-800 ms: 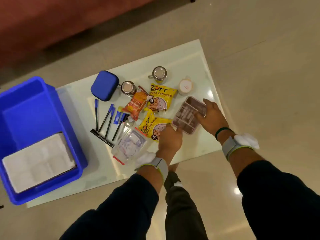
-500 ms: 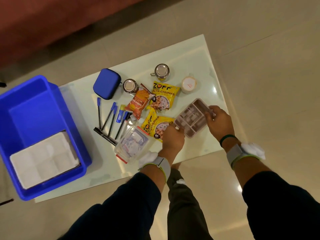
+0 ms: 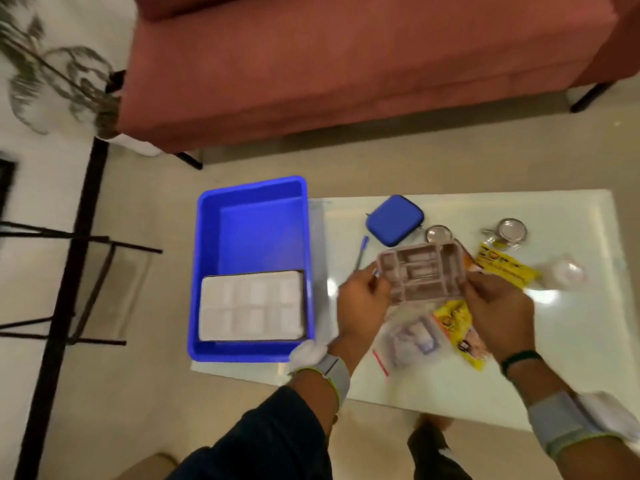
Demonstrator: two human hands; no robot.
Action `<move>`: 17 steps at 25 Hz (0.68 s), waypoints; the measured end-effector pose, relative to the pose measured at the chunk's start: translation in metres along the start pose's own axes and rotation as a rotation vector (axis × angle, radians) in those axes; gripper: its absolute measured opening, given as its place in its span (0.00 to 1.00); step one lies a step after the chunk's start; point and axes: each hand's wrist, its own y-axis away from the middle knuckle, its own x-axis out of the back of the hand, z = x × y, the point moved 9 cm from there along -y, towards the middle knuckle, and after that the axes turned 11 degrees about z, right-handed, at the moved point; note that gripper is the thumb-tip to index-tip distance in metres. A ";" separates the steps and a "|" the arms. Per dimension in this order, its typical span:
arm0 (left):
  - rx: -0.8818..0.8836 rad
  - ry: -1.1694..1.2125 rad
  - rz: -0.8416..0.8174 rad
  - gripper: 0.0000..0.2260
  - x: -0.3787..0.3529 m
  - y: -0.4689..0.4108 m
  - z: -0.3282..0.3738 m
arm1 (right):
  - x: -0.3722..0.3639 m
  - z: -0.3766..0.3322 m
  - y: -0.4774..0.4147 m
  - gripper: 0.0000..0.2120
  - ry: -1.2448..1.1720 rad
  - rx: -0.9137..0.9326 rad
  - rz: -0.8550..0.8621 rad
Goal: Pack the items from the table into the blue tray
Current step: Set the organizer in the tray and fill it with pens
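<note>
Between grips, over white worktop [image 3: 571, 341]: pink compartmented plastic box [image 3: 422, 271], left grip [image 3: 363, 303] and right grip [image 3: 498, 306] clamped on ends. Leftward, blue plastic tray [image 3: 204, 271] holds white moulded insert [image 3: 251, 310].

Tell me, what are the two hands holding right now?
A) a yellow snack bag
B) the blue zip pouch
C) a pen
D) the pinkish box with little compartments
D: the left hand and the right hand each grip one end of the divided box; neither hand holds the pouch, a bag or a pen.
</note>
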 end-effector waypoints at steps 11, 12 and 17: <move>0.202 -0.040 0.217 0.08 0.279 -0.249 -0.210 | -0.367 -0.222 0.091 0.07 -0.125 -0.137 -0.176; 0.191 -0.051 0.196 0.08 0.287 -0.270 -0.223 | -0.395 -0.228 0.092 0.08 -0.103 -0.140 -0.168; 0.114 -0.152 0.004 0.09 0.269 -0.321 -0.246 | -0.460 -0.232 0.069 0.09 0.009 -0.159 -0.149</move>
